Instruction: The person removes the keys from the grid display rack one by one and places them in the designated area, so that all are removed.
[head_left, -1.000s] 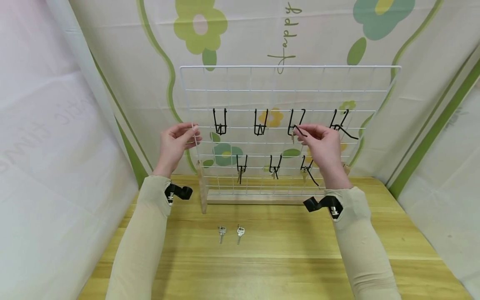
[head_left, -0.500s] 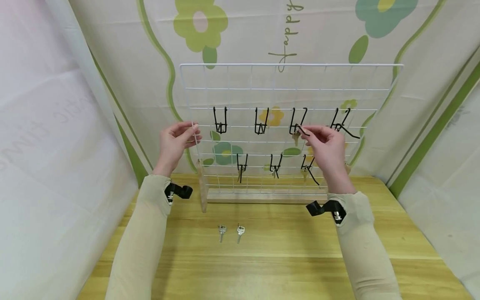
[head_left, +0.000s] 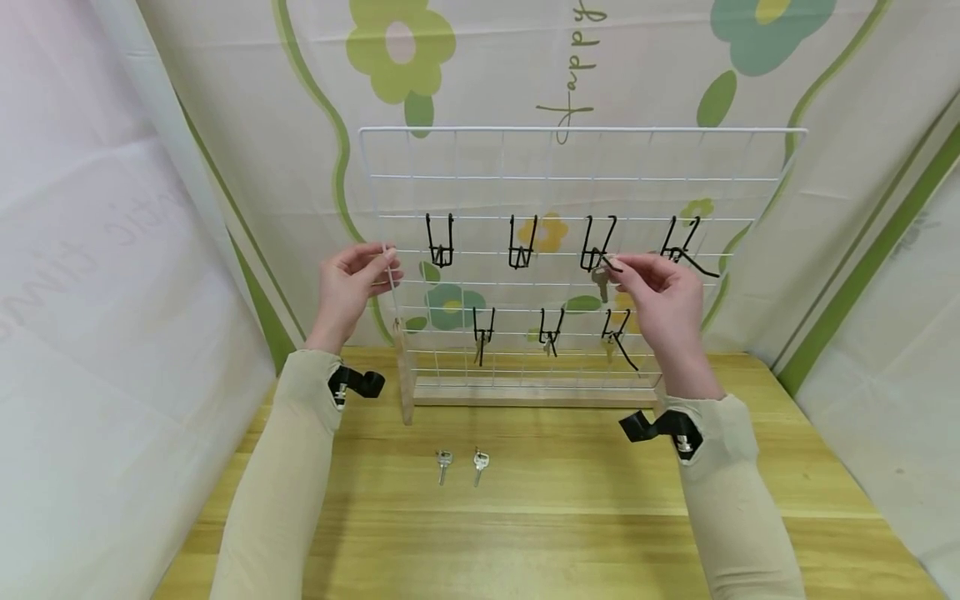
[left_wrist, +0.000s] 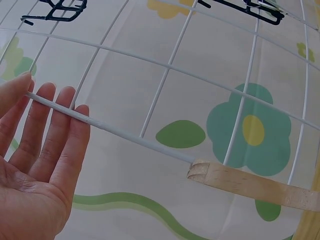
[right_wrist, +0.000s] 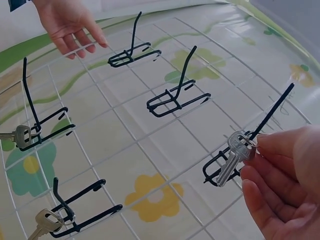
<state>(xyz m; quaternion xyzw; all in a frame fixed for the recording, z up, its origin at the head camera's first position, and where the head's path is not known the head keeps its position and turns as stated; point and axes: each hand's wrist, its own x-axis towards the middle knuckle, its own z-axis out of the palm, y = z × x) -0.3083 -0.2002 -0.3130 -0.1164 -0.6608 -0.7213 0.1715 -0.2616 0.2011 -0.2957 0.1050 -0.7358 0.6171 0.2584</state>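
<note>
A white wire grid panel (head_left: 581, 130) stands upright on wooden feet, with black hooks on it in two rows. At its left edge my left hand (head_left: 356, 283) pinches the edge wire (left_wrist: 110, 127) between thumb and fingers. My right hand (head_left: 663, 304) is at the third hook (head_left: 596, 250) of the upper row. There its thumb and index finger pinch the small ring of a silver key (right_wrist: 234, 155). The ring appears to be around the hook's prong (right_wrist: 274, 111); the fingers partly hide it. The key hangs in front of the hook's base.
Two silver keys, a left one (head_left: 444, 467) and a right one (head_left: 481, 467), lie on the wooden table (head_left: 525, 533) before the rack. Other keys (right_wrist: 47, 222) hang on lower hooks. Hook prongs jut toward me. Patterned cloth (head_left: 495, 75) stands behind and at both sides.
My right hand has shifted a little right and down, and the key has shifted with it, now showing more clearly below the fingertips. The left hand stays on the panel's edge.
</note>
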